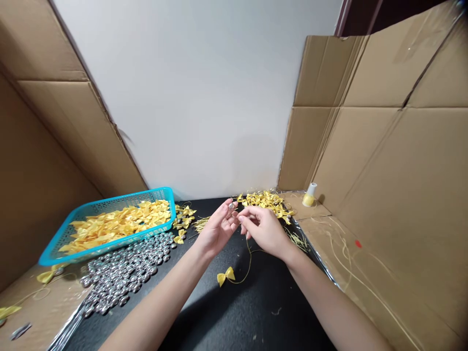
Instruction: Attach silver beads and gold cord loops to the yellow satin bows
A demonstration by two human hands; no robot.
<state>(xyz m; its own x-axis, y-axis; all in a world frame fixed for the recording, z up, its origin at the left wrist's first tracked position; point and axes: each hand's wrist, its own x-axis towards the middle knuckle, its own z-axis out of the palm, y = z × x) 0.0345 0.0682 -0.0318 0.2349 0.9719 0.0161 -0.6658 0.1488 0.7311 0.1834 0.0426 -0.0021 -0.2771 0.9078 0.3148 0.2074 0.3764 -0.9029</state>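
Note:
Between the fingertips of my left hand (218, 228) is a small silver bead (231, 206). My right hand (263, 229) is closed in a pinch close beside it, on a thin yellow cord (250, 261) that hangs below the fingers. The cord curves down to a yellow bow (225, 276) lying on the black tabletop (234, 312). The end of the cord at the bead is too small to make out. Behind my hands lies a pile of yellow bows (266, 201) with cords.
On the left, a turquoise basket (106, 247) holds many yellow bows. Silver beads (127, 268) spread in front of it. Loose cords (200, 224) lie behind my left hand. A small bottle (309, 196) stands at the back right. Cardboard walls (395, 161) enclose the sides.

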